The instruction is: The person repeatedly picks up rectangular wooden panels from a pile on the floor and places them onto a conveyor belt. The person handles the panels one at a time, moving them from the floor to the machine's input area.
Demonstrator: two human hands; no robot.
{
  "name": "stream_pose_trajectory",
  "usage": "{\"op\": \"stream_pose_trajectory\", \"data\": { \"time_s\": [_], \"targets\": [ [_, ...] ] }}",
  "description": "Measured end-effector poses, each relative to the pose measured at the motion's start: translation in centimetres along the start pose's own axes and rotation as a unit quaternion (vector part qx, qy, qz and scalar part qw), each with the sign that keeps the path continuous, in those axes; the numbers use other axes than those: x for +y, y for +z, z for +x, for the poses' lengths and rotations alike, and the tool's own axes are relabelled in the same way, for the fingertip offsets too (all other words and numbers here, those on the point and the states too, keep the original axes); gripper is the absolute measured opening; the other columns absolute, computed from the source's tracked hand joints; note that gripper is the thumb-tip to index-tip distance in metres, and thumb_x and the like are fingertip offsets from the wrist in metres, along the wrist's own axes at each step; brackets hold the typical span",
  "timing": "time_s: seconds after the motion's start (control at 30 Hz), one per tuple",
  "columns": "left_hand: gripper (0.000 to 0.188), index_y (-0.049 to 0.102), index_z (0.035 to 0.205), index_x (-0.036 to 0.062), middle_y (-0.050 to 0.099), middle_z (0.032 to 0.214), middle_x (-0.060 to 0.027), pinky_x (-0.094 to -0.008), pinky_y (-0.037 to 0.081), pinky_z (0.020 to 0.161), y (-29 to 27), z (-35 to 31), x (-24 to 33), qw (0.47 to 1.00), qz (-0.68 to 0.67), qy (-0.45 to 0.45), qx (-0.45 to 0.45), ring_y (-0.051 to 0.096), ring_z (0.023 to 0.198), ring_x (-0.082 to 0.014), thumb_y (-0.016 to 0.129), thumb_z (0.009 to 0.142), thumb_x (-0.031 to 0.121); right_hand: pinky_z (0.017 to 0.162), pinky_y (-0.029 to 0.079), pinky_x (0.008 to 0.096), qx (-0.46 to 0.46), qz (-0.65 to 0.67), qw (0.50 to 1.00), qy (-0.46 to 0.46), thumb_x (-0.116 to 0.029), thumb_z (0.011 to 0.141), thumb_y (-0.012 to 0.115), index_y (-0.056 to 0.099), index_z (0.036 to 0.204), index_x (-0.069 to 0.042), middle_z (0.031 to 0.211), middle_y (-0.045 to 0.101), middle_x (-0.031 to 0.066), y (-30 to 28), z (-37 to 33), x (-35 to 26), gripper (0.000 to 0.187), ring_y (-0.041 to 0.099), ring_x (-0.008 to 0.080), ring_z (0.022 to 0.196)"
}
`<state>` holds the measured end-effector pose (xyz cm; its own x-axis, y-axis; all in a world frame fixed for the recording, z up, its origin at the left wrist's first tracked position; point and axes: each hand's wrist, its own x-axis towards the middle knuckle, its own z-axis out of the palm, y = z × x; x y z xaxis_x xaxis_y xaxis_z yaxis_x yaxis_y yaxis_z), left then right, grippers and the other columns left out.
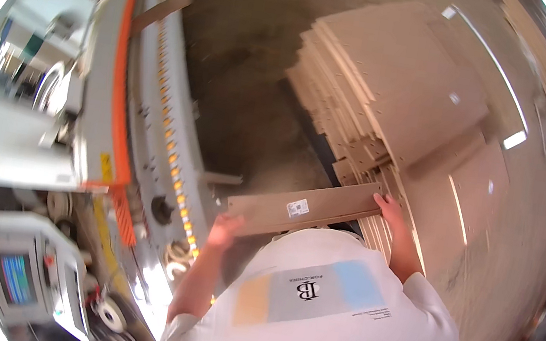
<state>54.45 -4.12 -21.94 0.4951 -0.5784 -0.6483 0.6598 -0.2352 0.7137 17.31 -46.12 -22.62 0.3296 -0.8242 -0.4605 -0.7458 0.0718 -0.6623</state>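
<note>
In front of my body is a long, narrow brown board (335, 204) with a white label (298, 208) on its upper face. My right hand (390, 209) grips its right end, thumb on top and the fingers partly hidden underneath. At the board's left end, my left hand (225, 229) is closed on the near corner, its fingers blurred by motion. The board slopes slightly upward to the right in the picture, between the machine bed and the panel stack. Another thin brown strip (162, 12) lies across the machine bed farther off.
On the left runs a long machine with an orange edge (123, 68) and a row of yellow rollers (170, 142). A control console (21, 273) with a lit screen stands near left. Uneven stacks of large brown panels (402, 77) rise on the right, close to my right arm.
</note>
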Motion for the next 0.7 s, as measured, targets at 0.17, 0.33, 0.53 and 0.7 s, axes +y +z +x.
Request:
{"op": "stream_pose_trajectory", "data": {
  "time_s": [0.17, 0.33, 0.53, 0.7],
  "targets": [
    [0.041, 0.061, 0.116, 0.0014, 0.067, 0.104, -0.0079, -0.0351, 0.052, 0.071, -5.7, -2.8, -0.7, 0.976, -0.159, 0.061, 0.136, 0.063, 0.088, -0.0173, 0.078, 0.090, 0.028, 0.083, 0.052, 0.0281, -0.264, 0.078, 0.961, 0.009, -0.038, 0.094, 0.071, 0.066, 0.115, -0.003, 0.104, 0.069, 0.0052, 5.4, 1.8, -5.4, 0.041, 0.062, 0.0142, 0.096],
    [0.011, 0.065, 0.104, 0.0089, 0.066, 0.087, -0.0009, -0.0317, 0.051, 0.067, -10.3, -6.9, 1.1, 0.866, -0.380, 0.214, 0.246, 0.063, 0.076, -0.0151, 0.065, 0.098, 0.017, 0.078, 0.052, 0.0295, -0.355, -0.057, 0.921, -0.150, -0.028, 0.090, 0.075, 0.069, 0.108, -0.001, 0.093, 0.072, 0.0045, 14.8, 0.6, -11.9, 0.034, 0.063, 0.0109, 0.086],
    [0.053, 0.044, 0.139, 0.0060, 0.059, 0.081, -0.0010, -0.0270, 0.046, 0.059, -12.2, -5.3, -0.1, 0.813, -0.279, 0.268, 0.434, 0.054, 0.067, -0.0105, 0.068, 0.092, 0.009, 0.075, 0.051, 0.0271, -0.466, -0.078, 0.871, -0.137, -0.018, 0.091, 0.073, 0.068, 0.111, 0.000, 0.095, 0.072, 0.0056, 22.9, -3.5, -18.9, 0.028, 0.064, 0.0115, 0.085],
    [0.092, 0.009, 0.160, 0.0125, 0.062, 0.086, -0.0039, -0.0307, 0.046, 0.055, -12.3, -4.4, 0.2, 0.802, -0.237, 0.241, 0.493, 0.055, 0.069, -0.0121, 0.069, 0.091, 0.010, 0.090, 0.052, 0.0314, -0.577, 0.002, 0.813, -0.078, -0.018, 0.097, 0.068, 0.061, 0.124, -0.002, 0.110, 0.068, 0.0044, 26.2, -5.4, -21.7, 0.032, 0.062, 0.0127, 0.100]
  ]
}}
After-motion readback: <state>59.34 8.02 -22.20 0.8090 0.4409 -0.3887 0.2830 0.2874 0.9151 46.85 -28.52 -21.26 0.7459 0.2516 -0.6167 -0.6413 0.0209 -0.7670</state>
